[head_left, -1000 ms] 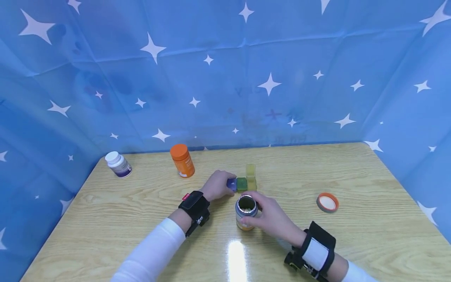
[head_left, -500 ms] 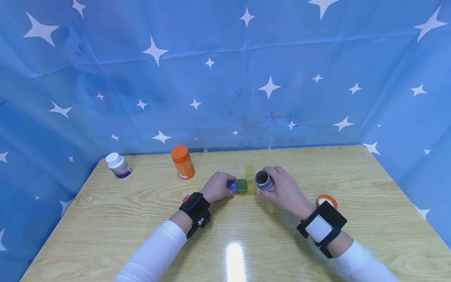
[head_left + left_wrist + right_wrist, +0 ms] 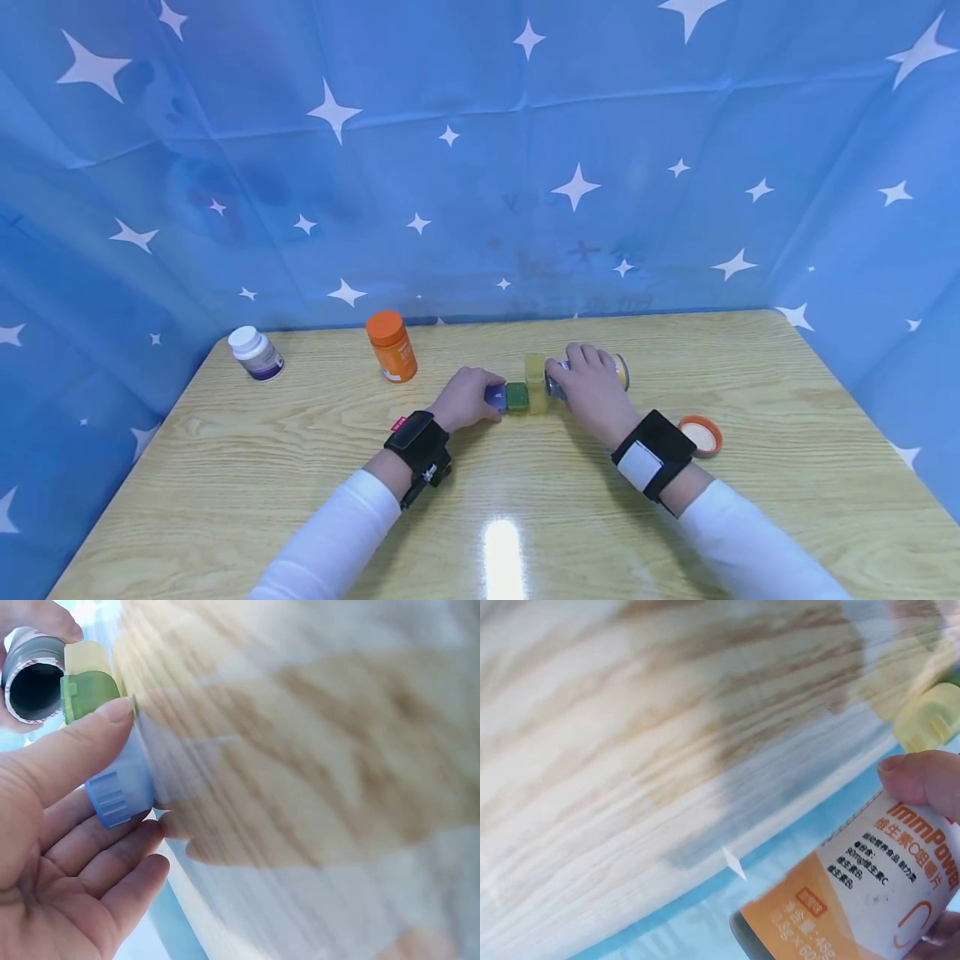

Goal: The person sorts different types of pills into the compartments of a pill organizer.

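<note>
A capped white bottle point(image 3: 257, 355) stands by the table's point(image 3: 247, 492) far left corner, a capped orange bottle point(image 3: 393, 350) near its far edge. Mid-table, the left hand's point(image 3: 467, 398) thumb and fingers pinch the pill box point(image 3: 517, 397), yellow lid point(image 3: 535, 367) open. Right-hand point(image 3: 591, 385) fingers wrap a tipped, uncapped bottle point(image 3: 877, 877), contents hidden; its right-lying neighbour is a cap point(image 3: 701, 436).

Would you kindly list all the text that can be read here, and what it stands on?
All on the bottle in the right hand:
"ImmPower", running to the picture's edge
"维生素C咀嚼片"
"运动营养食品 耐力类"
"每份含:"
"90mg维生素C"
"维生素B", on two lines, subscripts unclear
"净含量:48g"
"8g×60", partly cut off
Too small, faint or blurred: the boxed mark there, orange bottle, white bottle, red wristband tag, blue compartment, backdrop marks.
</note>
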{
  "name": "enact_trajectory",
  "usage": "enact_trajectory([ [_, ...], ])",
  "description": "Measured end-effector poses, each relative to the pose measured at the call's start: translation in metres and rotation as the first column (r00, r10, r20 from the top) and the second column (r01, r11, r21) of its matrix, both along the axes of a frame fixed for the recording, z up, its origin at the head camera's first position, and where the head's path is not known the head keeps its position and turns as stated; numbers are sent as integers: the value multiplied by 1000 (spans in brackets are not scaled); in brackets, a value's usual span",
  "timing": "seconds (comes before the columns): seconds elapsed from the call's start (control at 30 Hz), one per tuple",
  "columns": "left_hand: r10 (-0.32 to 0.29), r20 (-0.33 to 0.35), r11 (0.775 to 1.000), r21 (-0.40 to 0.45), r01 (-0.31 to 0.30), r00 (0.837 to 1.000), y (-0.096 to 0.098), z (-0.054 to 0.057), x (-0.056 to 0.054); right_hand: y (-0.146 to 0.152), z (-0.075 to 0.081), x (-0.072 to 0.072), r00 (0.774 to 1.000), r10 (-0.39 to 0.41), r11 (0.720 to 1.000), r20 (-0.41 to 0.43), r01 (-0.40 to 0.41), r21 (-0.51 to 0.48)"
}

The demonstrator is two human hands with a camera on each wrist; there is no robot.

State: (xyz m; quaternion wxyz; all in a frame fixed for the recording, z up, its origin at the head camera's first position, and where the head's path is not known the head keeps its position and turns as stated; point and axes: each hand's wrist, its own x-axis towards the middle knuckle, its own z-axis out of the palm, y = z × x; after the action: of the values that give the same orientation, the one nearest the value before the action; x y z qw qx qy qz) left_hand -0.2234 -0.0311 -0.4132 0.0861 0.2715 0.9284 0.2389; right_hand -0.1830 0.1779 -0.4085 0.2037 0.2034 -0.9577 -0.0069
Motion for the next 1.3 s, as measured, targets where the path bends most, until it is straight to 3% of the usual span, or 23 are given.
enact_trajectory([
  [0.17,-16,-5,1000,11,17,1000,0,2,2,-2,-2,-1,999,11,1000,-37,-11,8],
  [0.4,-3,-13,1000,-1,3,1000,1,2,1,-5,3,0,1000,17,1000,2,-17,15],
  [0.5,-1,-12,1000,-1,1,1000,1,1,0,-6,3,-1,1000,28,999,-10,-28,45],
  [0.53,6,16,1000,-5,-6,1000,1,2,0,-6,2,-1,999,32,998,-18,-30,59],
  [1.1,0,11,1000,7,0,1000,1,3,3,-9,1,-4,991,80,971,-111,-52,235],
  [1.3,8,14,1000,0,-8,1000,2,4,3,-9,0,-4,989,82,979,-123,-57,197],
])
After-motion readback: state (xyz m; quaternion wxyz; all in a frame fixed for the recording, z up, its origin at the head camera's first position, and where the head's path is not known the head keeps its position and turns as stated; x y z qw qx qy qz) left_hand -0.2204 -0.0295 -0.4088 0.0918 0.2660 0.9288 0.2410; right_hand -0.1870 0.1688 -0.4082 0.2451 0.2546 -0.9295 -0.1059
